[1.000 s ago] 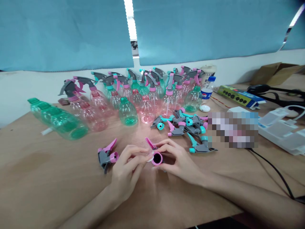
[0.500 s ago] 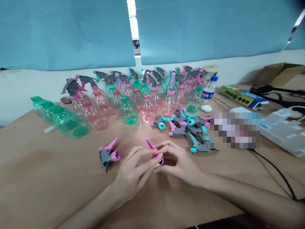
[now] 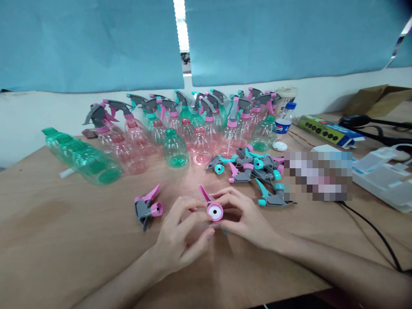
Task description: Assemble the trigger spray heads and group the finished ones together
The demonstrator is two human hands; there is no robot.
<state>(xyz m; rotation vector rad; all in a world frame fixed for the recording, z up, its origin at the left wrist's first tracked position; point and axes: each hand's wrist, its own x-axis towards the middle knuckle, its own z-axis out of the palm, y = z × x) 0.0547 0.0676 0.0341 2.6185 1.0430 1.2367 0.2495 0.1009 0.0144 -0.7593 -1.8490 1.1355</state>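
A trigger spray head with a pink collar is held between my hands above the front of the table. Its collar opening faces me and shows a white disc with a dark hole; the pink trigger points up. My right hand grips it from the right, the grey body mostly hidden behind the fingers. From the left, the fingers of my left hand rest on the collar, with the thumb lowered off it. Left of my hands lies another grey-and-pink spray head.
Several loose spray heads are heaped beyond my right hand. Behind stand green and pink bottles, many with spray heads. Green bottles lie at left. A clear plastic organizer, a box and a cable are at right.
My left thumb has come away from the collar and dropped lower, so the white disc inside now shows. The spray head's opening has turned more toward me.
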